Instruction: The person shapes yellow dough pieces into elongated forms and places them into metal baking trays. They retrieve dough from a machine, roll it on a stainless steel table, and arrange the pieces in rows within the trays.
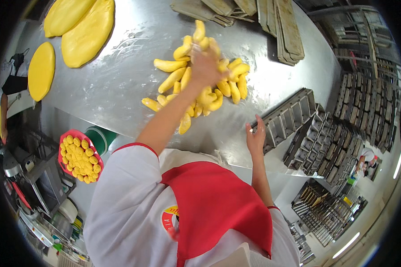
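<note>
Over a pile of yellow dough pieces (171,81), long and rounded like short rolls, my left hand (205,65) reaches out. Motion blurs its fingers, and whether they grip a piece is not clear. The pieces lie loosely heaped on a floured metal table (127,83). My right hand (256,135) is at the near end of a strapped metal loaf pan (287,120), thumb and a finger apart. A small white spot shows between them. I cannot tell whether this hand touches the pan.
Large flat yellow dough slabs (87,36) lie at the far left. Worn metal plates (287,36) are stacked at the back. More pans (314,140) stand right. A red tray (62,160) of yellow dough balls sits lower left, near a green container (100,138). A co-worker's arm (4,115) shows far left.
</note>
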Demonstrator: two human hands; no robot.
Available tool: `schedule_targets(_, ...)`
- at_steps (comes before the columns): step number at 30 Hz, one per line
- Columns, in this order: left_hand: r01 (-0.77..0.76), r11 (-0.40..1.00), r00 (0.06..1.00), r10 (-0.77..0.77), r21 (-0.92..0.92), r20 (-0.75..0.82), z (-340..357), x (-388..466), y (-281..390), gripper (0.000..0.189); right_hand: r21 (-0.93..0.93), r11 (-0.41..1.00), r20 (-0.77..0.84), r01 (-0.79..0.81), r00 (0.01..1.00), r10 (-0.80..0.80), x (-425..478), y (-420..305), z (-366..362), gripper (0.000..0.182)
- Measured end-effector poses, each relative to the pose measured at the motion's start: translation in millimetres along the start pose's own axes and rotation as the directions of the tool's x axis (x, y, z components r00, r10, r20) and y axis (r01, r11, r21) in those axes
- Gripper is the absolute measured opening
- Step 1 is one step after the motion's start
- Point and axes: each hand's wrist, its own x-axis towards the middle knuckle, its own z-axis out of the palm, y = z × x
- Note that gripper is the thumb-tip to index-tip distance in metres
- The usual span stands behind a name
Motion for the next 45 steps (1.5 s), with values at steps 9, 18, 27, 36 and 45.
schedule_targets(9, -0.085, 0.859, 0.974, 0.178, -0.505, 0.139, -46, -135, -66, 0.034, -0.099, 0.915, 0.026, 0.391, 0.920, -0.390, 185, -8, 39, 0.059)
schedule_targets(18, 0.438, 0.704, 0.849, -0.529, -0.559, -0.001, -74, -158, -193, 0.038, -0.328, 0.700, 0.351, 0.635, 0.770, -0.534, 110, -198, 126, 0.065)
schedule_targets(27, 0.696, -0.099, 0.651, -0.330, -0.711, 0.683, -46, -147, -107, 0.052, 0.267, 0.954, -0.121, 0.139, 0.987, -0.110, 126, -35, 58, 0.048)
schedule_targets(36, 0.713, -0.468, 0.637, 0.123, -0.521, 0.761, -33, -70, -42, 0.054, 0.812, 0.169, 0.528, -0.559, 0.827, 0.194, 156, -96, 94, 0.045)
schedule_targets(45, 0.052, 0.736, 0.980, 0.094, -0.675, 0.178, -118, -84, -62, 0.060, 0.618, 0.767, 0.192, 0.175, 0.912, -0.363, 96, -175, 43, 0.057)
